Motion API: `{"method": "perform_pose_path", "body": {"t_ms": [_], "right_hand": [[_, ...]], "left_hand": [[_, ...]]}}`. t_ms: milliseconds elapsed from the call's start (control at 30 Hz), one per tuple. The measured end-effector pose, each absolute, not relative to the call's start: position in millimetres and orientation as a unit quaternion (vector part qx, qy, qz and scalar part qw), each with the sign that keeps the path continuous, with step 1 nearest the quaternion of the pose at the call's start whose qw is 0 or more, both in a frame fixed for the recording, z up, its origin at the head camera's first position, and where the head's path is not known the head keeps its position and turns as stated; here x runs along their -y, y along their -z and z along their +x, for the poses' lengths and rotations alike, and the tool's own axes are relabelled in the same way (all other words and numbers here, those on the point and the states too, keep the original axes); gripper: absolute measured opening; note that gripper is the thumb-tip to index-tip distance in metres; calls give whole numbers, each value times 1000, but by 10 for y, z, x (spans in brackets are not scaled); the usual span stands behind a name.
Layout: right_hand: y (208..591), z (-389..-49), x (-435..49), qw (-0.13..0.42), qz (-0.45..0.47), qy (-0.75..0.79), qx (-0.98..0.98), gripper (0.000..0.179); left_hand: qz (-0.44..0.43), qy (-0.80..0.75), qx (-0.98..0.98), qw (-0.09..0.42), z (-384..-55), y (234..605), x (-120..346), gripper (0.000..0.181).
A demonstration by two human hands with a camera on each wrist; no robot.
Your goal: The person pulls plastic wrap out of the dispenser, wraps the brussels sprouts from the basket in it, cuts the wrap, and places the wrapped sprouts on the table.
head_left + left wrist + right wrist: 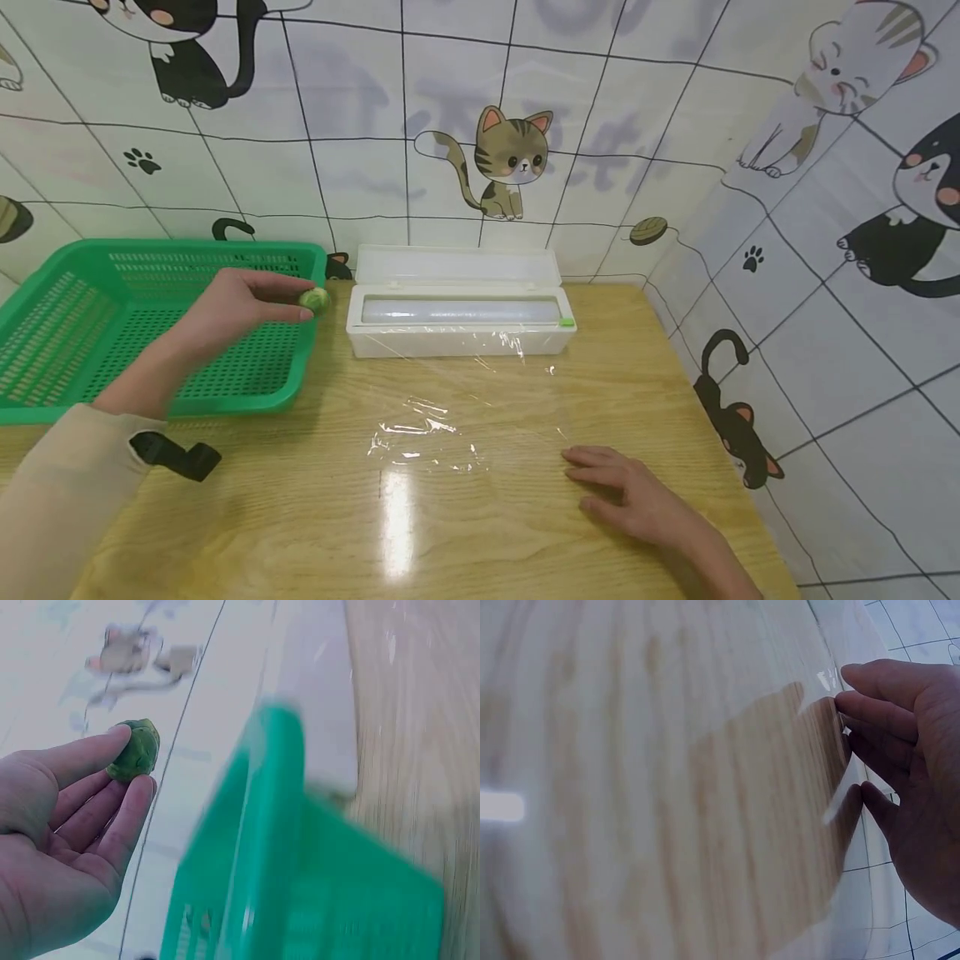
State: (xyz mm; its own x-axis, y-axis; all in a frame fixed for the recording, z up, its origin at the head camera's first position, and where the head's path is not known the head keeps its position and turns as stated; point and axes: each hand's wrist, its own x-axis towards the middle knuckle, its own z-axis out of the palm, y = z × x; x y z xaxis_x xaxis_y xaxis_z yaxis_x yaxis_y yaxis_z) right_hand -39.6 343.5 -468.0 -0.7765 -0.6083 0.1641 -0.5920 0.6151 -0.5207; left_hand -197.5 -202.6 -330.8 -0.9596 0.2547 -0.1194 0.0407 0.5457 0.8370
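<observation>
Step, judged: transfer | your left fingers (281,285) pinch the small green sprout (316,301) at their tips, basket (232,406) near them; your right fingers (602,473) extended loosely, empty | next likely needs: rightward carry to the clear film (423,429), gentle release

"What colour was the basket (232,405) at nine o'clock?"

"Bright green, patterned with rows of holes. The little vegetable (318,301) beside it was a mottled yellowish green."

"And the box (457,342) in the middle?"

"White, with a lime-green tab (566,322) at its three o'clock end. The counter (262,517) was honey-yellow with wood grain."

"The wall covering (345,183)?"

"White with black grid lines, a brown striped cat (513,158) near twelve, black-and-white ones at ten and three."

"The sleeve (71,500) at eight?"

"Cream, with a black strap (176,456)."
</observation>
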Motion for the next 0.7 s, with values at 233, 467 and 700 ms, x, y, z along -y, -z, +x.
{"method": "perform_pose_path", "body": {"t_ms": [233, 467, 700], "right_hand": [[4708, -378, -3400, 3, -348, 293, -890, 37], [4645, -381, -3431, 2, -334, 278, -901, 38], [4649, -448, -3413, 12, -326, 282, -903, 37]], "left_hand": [[145, -467, -862, 133, -1792, 3316, 1570, 45], [215, -501, -824, 152, -1663, 3643, 990, 39], [271, -505, -796, 194, -1595, 4135, 437, 36]]}}
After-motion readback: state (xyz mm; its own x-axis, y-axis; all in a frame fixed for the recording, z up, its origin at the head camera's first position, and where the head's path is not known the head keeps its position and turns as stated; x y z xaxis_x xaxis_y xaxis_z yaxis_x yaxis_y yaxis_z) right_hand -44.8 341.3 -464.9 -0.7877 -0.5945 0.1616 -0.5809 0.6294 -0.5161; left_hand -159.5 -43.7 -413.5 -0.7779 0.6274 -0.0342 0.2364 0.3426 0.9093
